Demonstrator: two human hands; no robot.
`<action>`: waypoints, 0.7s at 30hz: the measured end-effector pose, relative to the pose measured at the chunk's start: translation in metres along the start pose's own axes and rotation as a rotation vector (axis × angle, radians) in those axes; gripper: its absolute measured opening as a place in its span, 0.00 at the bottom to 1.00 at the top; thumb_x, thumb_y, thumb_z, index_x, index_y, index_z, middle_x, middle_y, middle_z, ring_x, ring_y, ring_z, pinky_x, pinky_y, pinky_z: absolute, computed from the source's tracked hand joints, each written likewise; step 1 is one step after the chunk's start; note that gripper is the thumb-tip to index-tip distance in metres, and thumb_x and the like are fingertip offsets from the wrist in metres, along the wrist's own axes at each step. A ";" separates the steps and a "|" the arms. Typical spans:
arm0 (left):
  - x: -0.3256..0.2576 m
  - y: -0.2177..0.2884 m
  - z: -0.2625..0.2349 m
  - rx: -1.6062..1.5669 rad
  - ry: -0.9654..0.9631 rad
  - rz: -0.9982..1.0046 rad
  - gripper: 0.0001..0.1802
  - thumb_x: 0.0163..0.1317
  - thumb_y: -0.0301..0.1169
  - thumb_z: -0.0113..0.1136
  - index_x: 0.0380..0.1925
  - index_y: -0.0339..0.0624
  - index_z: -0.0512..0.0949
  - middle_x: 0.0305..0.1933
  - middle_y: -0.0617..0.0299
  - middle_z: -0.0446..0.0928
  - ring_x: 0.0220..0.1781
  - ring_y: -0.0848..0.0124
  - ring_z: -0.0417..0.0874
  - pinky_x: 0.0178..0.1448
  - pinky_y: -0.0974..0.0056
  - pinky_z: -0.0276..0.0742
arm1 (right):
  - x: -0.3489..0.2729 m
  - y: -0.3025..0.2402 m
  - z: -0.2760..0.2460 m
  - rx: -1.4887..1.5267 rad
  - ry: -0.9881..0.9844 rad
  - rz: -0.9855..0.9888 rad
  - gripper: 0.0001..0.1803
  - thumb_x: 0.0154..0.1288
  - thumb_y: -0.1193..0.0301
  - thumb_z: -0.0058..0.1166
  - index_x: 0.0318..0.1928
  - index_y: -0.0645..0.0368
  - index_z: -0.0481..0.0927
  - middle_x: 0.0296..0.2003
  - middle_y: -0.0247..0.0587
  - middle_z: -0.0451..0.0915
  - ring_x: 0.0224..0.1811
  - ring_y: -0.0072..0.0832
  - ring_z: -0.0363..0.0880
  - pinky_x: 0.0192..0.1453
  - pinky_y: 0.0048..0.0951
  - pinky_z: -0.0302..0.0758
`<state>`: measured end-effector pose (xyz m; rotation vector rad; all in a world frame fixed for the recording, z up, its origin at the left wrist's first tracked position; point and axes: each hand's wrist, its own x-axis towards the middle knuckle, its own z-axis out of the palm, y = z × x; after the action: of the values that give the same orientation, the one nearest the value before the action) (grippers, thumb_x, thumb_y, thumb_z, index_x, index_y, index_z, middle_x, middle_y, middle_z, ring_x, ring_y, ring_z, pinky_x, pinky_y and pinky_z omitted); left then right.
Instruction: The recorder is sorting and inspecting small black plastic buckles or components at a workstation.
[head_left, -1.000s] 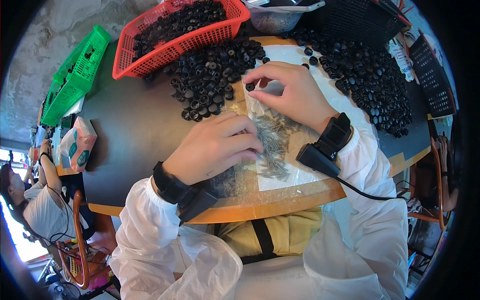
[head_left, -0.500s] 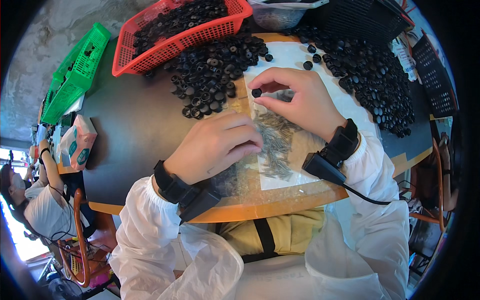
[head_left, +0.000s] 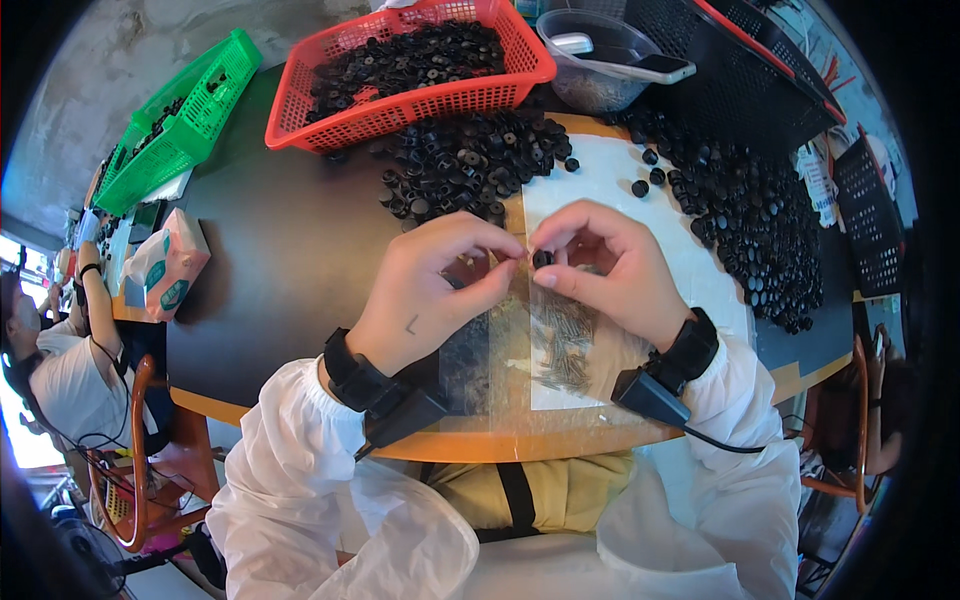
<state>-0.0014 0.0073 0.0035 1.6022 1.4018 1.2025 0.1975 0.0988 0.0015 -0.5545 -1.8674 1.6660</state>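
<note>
Between the thumb and index finger of my right hand (head_left: 610, 262) is a small round black plastic knob (head_left: 543, 258) with a hole in its face. My left hand (head_left: 435, 285) is pinched closed right beside it, its fingertips pointing at the knob. Whatever the left fingertips hold, if anything, is too small to make out. Under my right hand a pile of thin metal pins or screws (head_left: 565, 350) lies on a white sheet (head_left: 610, 385). Beyond my hands is a heap of black knobs (head_left: 480, 165), and a larger heap of black round parts (head_left: 750, 215) spreads to the right.
A red basket (head_left: 420, 103) of black parts stands at the back, beside a clear tub (head_left: 590, 92) with a phone (head_left: 655, 68) across it. A green basket (head_left: 185, 135) and tissue pack (head_left: 175, 265) are left. Black crates (head_left: 750, 80) stand back right. Another person (head_left: 75, 370) sits far left.
My right hand has brought the knob down toward me. My left hand has turned and risen, its pinched fingertips now meeting the knob. The view has shifted slightly.
</note>
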 end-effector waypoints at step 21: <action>-0.001 -0.001 0.000 -0.367 -0.002 -0.020 0.11 0.66 0.25 0.61 0.47 0.37 0.81 0.42 0.63 0.78 0.34 0.79 0.78 0.37 0.73 0.77 | -0.001 0.001 0.010 0.226 0.067 0.125 0.10 0.64 0.77 0.61 0.46 0.62 0.79 0.38 0.30 0.78 0.41 0.17 0.76 0.50 0.21 0.75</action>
<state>-0.0020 0.0069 0.0027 1.3293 1.1144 1.3551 0.1920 0.0910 -0.0005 -0.6340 -1.5982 1.8857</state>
